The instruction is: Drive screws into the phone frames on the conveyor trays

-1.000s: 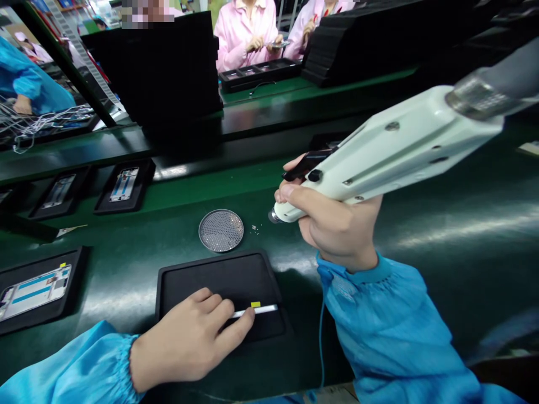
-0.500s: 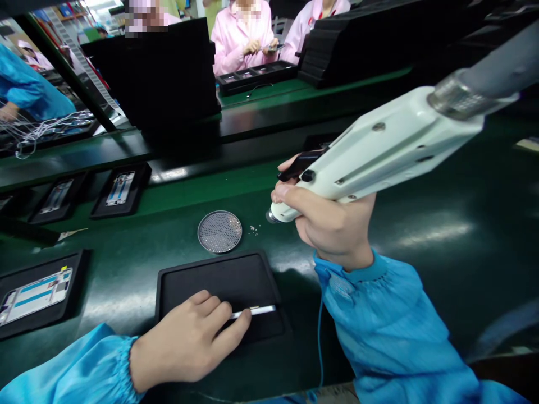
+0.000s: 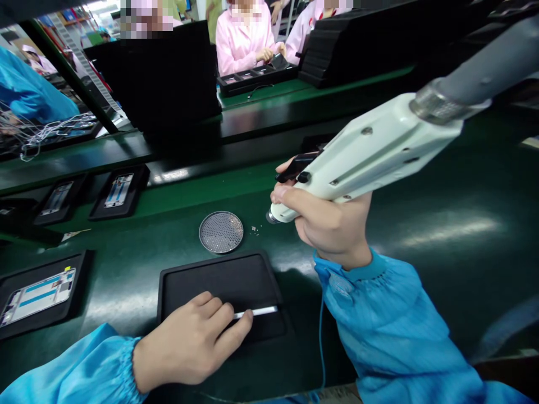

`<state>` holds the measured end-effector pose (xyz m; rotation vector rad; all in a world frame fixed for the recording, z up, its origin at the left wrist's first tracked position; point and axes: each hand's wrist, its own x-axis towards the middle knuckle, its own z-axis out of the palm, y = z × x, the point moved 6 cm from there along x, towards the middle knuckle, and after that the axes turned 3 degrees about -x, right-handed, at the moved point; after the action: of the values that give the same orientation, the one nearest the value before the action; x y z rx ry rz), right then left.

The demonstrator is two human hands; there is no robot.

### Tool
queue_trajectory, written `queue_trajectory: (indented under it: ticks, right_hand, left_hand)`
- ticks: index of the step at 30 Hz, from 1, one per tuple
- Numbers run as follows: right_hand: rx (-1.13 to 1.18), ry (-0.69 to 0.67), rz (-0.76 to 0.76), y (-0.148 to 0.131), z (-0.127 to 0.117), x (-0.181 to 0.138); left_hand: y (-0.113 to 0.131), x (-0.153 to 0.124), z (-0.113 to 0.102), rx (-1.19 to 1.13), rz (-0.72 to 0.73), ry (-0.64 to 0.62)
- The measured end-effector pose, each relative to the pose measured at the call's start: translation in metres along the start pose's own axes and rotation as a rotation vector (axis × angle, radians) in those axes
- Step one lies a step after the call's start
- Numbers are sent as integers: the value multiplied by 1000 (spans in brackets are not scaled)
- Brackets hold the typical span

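Note:
My right hand [image 3: 328,224] is wrapped round the grip of a white electric screwdriver [image 3: 370,154], whose tip hangs just above the green belt to the right of a round perforated metal dish [image 3: 221,232]. A few tiny screws [image 3: 254,229] lie loose between the dish and the tip. My left hand [image 3: 189,342] lies on a black tray [image 3: 219,278] near me, fingers curled onto a thin silver strip [image 3: 259,310] at the tray's near edge. What lies under the palm is hidden.
Black trays holding phone frames sit at the left: one near me [image 3: 37,294], two farther back [image 3: 119,189]. A tall black stack [image 3: 160,73] stands behind the belt. People in pink coats [image 3: 248,39] work at a far bench; a blue sleeve [image 3: 29,92] shows at the far left.
The trays on the belt at left have drifted slightly. A small yellow tab seen on the silver strip one second ago no longer shows. Both hands have barely moved.

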<state>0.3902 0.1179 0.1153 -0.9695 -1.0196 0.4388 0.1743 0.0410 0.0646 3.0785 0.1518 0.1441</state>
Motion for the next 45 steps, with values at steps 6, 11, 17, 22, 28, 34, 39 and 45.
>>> queue_trajectory:
  ticks: [6,11,17,22,28,34,39,45]
  right_hand:
    - [-1,9,-9,-4,1,0]
    - [-13,9,2,-1,-1,0]
    - [-3,10,-2,-2,-1,-1]
    - [-35,15,-6,-2,-2,-1]
    - [-47,12,-10,-1,-3,-1]
    - [-73,3,-18,0,-3,-1]
    - [-57,13,-9,0,-4,-1]
    - [-56,8,0,0,-4,-1]
  left_hand:
    - [0,-4,-3,-30,14,41]
    - [-2,-9,-7,-75,20,70]
    - [-2,-6,-6,-83,18,64]
    - [-2,-6,-6,-78,20,75]
    - [0,-4,-7,-81,14,69]
    - [-2,-14,-9,-107,23,135]
    - [-5,-22,-10,-128,19,158]
    - [-2,-18,-9,-132,20,129]
